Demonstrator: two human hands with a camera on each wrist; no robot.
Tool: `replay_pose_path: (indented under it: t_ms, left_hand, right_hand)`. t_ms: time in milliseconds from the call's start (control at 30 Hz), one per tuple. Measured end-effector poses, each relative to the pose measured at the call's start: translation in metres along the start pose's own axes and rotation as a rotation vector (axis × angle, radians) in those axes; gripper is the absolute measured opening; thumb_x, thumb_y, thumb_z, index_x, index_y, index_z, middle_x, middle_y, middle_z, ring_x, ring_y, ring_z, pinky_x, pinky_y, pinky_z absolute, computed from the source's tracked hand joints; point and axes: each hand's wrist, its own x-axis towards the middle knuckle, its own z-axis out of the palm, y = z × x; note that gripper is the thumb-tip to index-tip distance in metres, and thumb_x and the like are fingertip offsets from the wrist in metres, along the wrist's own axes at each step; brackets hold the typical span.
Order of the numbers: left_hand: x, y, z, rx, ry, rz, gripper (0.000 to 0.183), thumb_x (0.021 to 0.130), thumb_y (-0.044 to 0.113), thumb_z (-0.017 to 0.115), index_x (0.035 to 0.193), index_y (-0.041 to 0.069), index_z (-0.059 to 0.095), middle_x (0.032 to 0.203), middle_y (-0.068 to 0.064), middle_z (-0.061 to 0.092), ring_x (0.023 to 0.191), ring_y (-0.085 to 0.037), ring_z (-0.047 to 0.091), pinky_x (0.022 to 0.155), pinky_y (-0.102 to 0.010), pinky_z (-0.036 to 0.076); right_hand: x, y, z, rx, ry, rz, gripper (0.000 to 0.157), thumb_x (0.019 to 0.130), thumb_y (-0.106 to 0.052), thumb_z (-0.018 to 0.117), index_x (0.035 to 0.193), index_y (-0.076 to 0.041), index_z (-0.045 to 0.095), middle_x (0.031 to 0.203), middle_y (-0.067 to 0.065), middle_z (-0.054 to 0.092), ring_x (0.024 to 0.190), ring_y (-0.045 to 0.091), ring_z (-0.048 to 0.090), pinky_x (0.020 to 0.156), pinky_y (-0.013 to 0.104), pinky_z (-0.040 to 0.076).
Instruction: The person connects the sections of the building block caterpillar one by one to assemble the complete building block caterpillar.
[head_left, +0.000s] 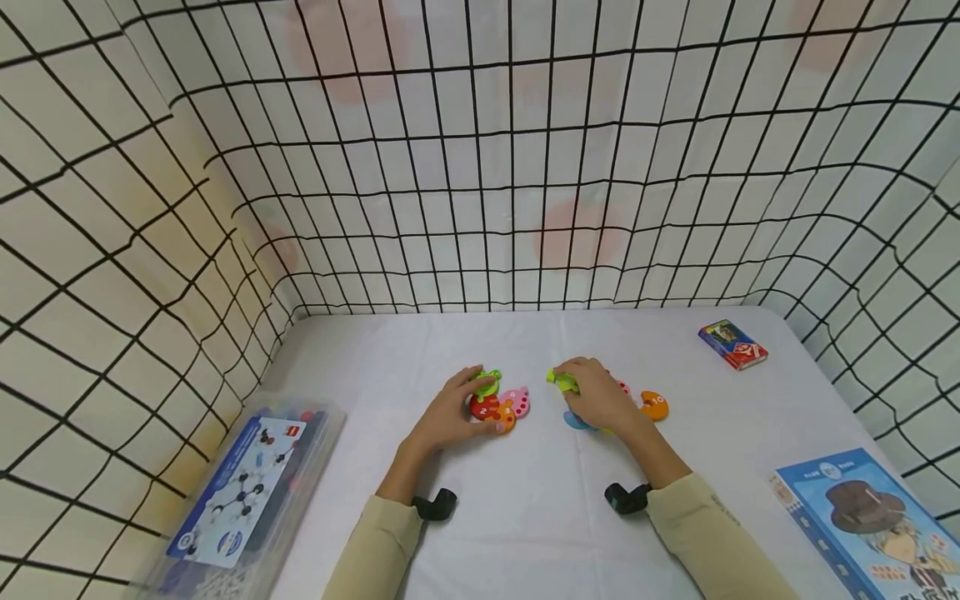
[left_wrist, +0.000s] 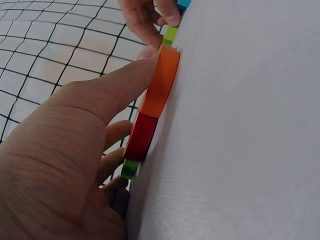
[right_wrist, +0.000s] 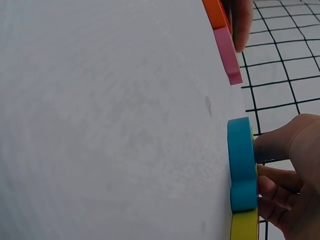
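Note:
My left hand (head_left: 448, 414) lies around a cluster of flat, coloured, animal-like wooden pieces. Its thumb touches the orange piece (left_wrist: 161, 82), while the fingers reach over the green piece (head_left: 491, 385) at the far side. Between them is a red piece (head_left: 483, 407) marked 2, and a pink piece (head_left: 519, 400) adjoins on the right. Farther right, my right hand (head_left: 600, 397) pinches a light green piece (head_left: 561, 381). Below and around that hand lie a blue piece (right_wrist: 242, 162), a yellow piece (right_wrist: 244, 225) and an orange piece (head_left: 656, 406), partly hidden by the hand.
A clear plastic box (head_left: 300, 492) with a molecule-model label stands at the left. On the right are a small card box (head_left: 733, 344) and, nearer, a blue illustrated box (head_left: 873, 525). Black netting (head_left: 510, 187) over white cloth encloses the table's back and sides.

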Motion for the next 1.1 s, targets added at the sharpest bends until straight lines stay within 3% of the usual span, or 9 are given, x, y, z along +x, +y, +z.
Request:
replay_pose_path:
  t_ms: [300,433,533,767,1100]
  left_hand:
    - [0.002,-0.002,0.0,0.003,-0.027,0.004,0.077,0.081,0.049,0.082,0.149,0.025,0.055,0.167,0.002,0.035,0.16,-0.025,0.02,0.125,-0.058,0.026]
    - [0.001,-0.003,-0.001,0.004,-0.039,0.034,0.077,0.081,0.047,0.082,0.149,0.024,0.055,0.167,0.0,0.036,0.16,-0.028,0.021,0.125,-0.06,0.027]
    - [0.0,-0.002,-0.002,-0.007,-0.041,0.044,0.081,0.078,0.049,0.085,0.149,0.024,0.055,0.166,-0.002,0.037,0.159,-0.03,0.022,0.124,-0.061,0.027]
    - [-0.001,0.0,-0.002,-0.006,-0.031,0.01,0.087,0.073,0.052,0.089,0.149,0.027,0.055,0.166,0.002,0.037,0.159,-0.024,0.022,0.125,-0.056,0.027]
    - [-0.001,0.0,0.0,-0.009,0.01,-0.019,0.093,0.071,0.056,0.09,0.15,0.025,0.053,0.165,0.004,0.039,0.156,-0.024,0.03,0.124,-0.054,0.031]
  right_hand:
    - [0.0,0.001,0.0,0.01,-0.005,-0.008,0.041,0.097,-0.017,0.07,0.137,-0.01,0.063,0.146,0.018,0.056,0.129,0.037,0.053,0.11,0.059,0.046]
    - [-0.003,0.003,0.001,0.046,0.004,-0.018,0.041,0.097,-0.019,0.071,0.136,-0.011,0.063,0.143,0.015,0.057,0.112,0.03,0.058,0.098,0.049,0.054]
    - [-0.004,0.004,0.002,0.086,0.013,-0.023,0.04,0.097,-0.018,0.071,0.136,-0.011,0.063,0.139,0.014,0.058,0.098,0.024,0.055,0.085,0.038,0.054]
    - [-0.004,0.001,0.003,0.114,0.034,-0.024,0.044,0.095,-0.021,0.074,0.136,-0.011,0.063,0.127,0.01,0.061,0.093,0.019,0.054,0.078,0.029,0.049]
    - [-0.003,-0.018,0.002,0.174,0.038,-0.109,0.04,0.093,-0.016,0.075,0.132,-0.011,0.068,0.126,0.008,0.066,0.088,0.017,0.055,0.072,0.025,0.05]
